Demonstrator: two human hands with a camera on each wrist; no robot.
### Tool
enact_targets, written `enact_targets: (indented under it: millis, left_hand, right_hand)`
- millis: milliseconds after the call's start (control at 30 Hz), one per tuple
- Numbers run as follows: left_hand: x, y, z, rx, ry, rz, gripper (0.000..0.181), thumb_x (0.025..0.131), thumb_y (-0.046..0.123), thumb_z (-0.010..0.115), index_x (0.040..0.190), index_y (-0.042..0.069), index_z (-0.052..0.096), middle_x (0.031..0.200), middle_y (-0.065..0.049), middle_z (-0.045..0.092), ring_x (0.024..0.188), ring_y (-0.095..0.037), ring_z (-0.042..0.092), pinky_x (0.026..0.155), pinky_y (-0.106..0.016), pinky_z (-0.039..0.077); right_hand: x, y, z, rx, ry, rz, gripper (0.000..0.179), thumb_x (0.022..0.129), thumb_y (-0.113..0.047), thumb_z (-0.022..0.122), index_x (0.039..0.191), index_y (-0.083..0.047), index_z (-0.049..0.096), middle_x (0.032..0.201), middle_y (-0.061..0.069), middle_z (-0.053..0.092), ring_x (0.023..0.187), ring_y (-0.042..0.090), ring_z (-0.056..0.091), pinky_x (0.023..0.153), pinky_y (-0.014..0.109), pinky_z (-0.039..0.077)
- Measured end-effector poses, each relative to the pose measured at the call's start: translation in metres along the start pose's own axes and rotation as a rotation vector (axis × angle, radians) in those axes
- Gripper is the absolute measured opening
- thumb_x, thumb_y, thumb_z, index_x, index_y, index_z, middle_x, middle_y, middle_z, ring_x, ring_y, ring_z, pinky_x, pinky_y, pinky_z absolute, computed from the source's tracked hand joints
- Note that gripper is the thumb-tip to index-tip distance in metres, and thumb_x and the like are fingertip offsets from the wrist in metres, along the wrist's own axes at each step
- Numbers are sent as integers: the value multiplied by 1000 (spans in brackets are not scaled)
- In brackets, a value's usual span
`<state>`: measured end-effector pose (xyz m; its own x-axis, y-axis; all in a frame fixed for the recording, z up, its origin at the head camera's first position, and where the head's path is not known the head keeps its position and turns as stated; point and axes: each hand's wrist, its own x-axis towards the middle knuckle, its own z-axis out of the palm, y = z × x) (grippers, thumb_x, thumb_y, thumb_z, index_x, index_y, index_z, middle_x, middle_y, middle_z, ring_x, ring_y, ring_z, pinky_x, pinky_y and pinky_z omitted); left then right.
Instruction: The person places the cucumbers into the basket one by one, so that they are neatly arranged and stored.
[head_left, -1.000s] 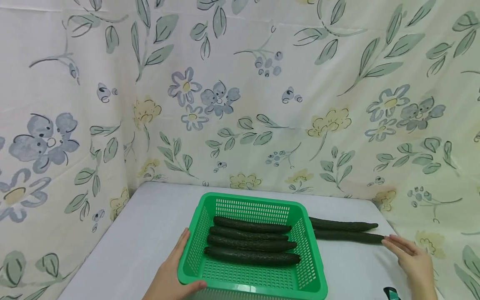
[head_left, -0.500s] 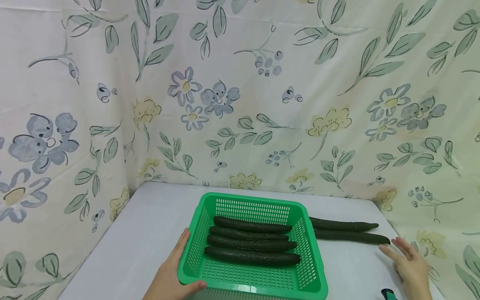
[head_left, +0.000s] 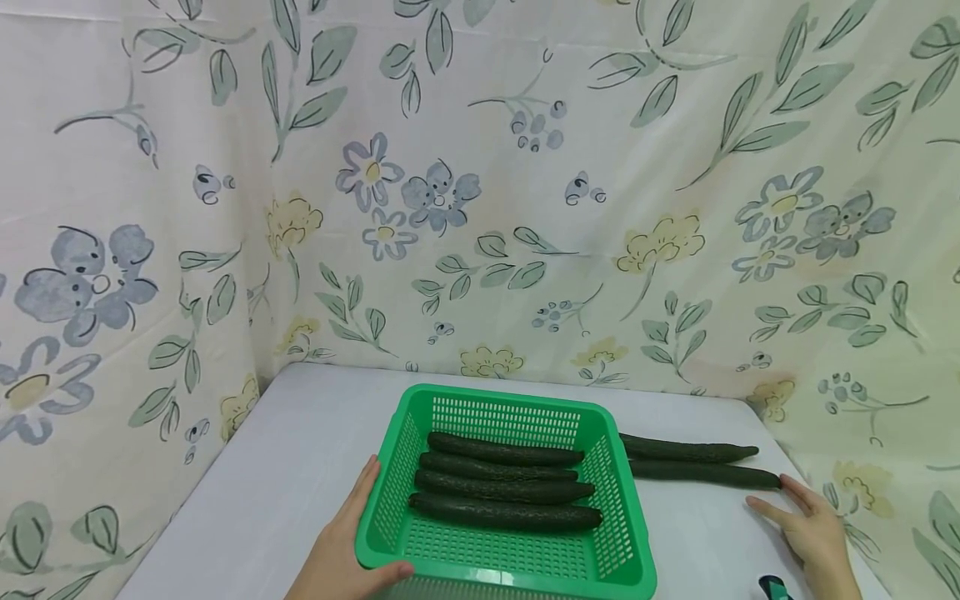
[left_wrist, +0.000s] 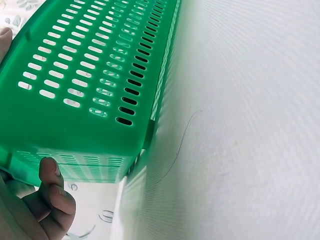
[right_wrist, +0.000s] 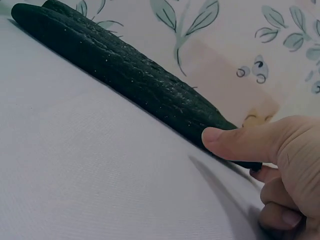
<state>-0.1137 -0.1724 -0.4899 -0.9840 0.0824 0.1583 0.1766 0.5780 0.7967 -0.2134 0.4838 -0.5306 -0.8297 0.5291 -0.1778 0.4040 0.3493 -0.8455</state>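
Note:
A green slotted basket (head_left: 525,577) stands at the table's middle front, several dark green cucumbers (head_left: 506,514) lying side by side in it. My left hand (head_left: 345,542) holds its near left corner, fingers along the left side and thumb at the front rim. To the basket's right, two more cucumbers lie on the table: a far one (head_left: 693,451) and a near one (head_left: 708,474), their left ends hidden behind the basket. My right hand (head_left: 813,529) is at the near cucumber's right end, a fingertip right at its tip. In the right wrist view the thumb (right_wrist: 217,139) overlaps that cucumber.
The table (head_left: 277,475) has a white cover. Behind it and to the left hangs a floral curtain (head_left: 480,308). A small dark and teal object (head_left: 772,587) shows at the bottom right, beside the right forearm.
My right hand has drawn slightly nearer and spread its thumb leftward, away from the near cucumber, so that cucumber's right end now shows. The left hand and basket have not moved.

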Motion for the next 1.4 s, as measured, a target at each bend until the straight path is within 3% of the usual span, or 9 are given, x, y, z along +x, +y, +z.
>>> enact_targets:
  millis: [233,467,667,800,1100,1233,1300,1333,1400]
  left_hand:
    - [0,1,0,5,2,-7,130,76,44,94,173,26,9,178,-8,15,154,-46,35,102,-57,53]
    - [1,-1,0,12,0,-1,131,76,44,94,173,28,8,178,-7,15,154,-46,35,101,-55,53]
    - [1,-2,1,13,-1,-5,131,76,45,94,171,38,4,178,-6,14,154,-46,34,102,-58,53]
    - [2,-2,1,17,-1,-3,131,76,45,94,172,36,5,178,-6,14,155,-46,33,103,-58,53]
    - [2,-3,1,4,-2,3,131,76,43,94,172,36,5,178,-8,14,155,-47,31,104,-60,52]
    - [2,-4,1,11,3,10,132,76,43,94,172,37,4,178,-7,14,156,-45,31,104,-59,51]
    - [2,-4,1,13,4,11,131,76,43,94,171,38,4,178,-7,14,156,-45,31,104,-60,51]
    - [2,-4,1,12,3,10,131,76,43,94,171,37,4,178,-7,14,156,-46,31,104,-60,51]
    - [2,-3,1,8,1,8,131,76,43,94,172,37,4,178,-7,14,156,-46,31,104,-60,52]
  right_hand:
    - [-1,-1,1,-34,8,-28,112,84,-23,93,166,1,20,170,31,16,160,51,5,128,63,6]
    - [-2,1,0,-81,-7,-31,102,80,-26,94,162,-2,37,166,37,23,156,58,10,124,72,10]
    - [0,3,-3,-112,-54,-73,75,76,-37,97,138,-6,69,154,30,52,151,56,29,120,71,25]
    - [0,5,-4,-104,-74,-97,67,76,-38,98,129,-6,71,144,28,60,148,53,33,118,71,27]
    - [-3,3,-14,-204,-284,-141,70,87,-55,85,146,-21,67,169,31,23,153,56,21,119,72,24]
    - [-4,4,-18,-223,-294,-165,65,90,-57,81,145,-24,67,145,-4,63,133,17,53,111,45,43]
    - [-4,4,-19,-231,-293,-172,61,91,-56,80,143,-26,68,127,-21,61,111,-5,53,96,29,47]
    - [-4,4,-19,-244,-286,-178,61,92,-56,80,143,-25,68,124,-23,59,102,-11,49,89,25,46]
    - [-3,3,-20,-241,-299,-164,53,93,-57,78,139,-33,69,134,-6,63,101,-9,50,85,22,46]
